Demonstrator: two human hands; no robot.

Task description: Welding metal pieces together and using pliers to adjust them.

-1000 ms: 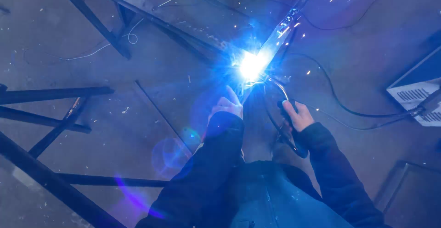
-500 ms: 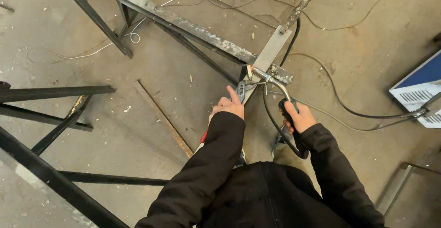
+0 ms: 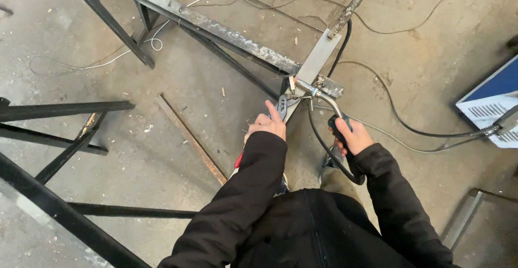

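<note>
At the joint: the welding torch [image 3: 315, 92] has its nozzle tip against the spot where the flat steel plate [image 3: 318, 63] meets the long rusty bar [image 3: 216, 28] of the frame.

Change: a second ago a white-blue arc blazed at this very spot and washed the view in glare; half a second ago it was already out, and now the metal sits dull and plainly lit — the burst of welding has stopped while the torch stays put on the seam.

Torch axis: the curved neck runs from the black handle at lower right up to the tip at upper left, so the long axis slants across the view and the nozzle points up-left into the joint.

Right hand [image 3: 350, 136]: clenched around the black torch handle, its thick black hose looping down and back under the wrist.

Left hand [image 3: 267, 125]: closed on the pliers [image 3: 281, 106] — the forefinger lies stretched along them, red grips showing below the sleeve, the metal head just beside the torch neck.

Around: grey concrete floor [image 3: 431, 46] with cables trailing over it, a loose rusty strip [image 3: 191, 138] to the left, dark frame bars [image 3: 65, 109] further left, and a blue-and-white welding machine [image 3: 493, 106] at the right edge.
</note>
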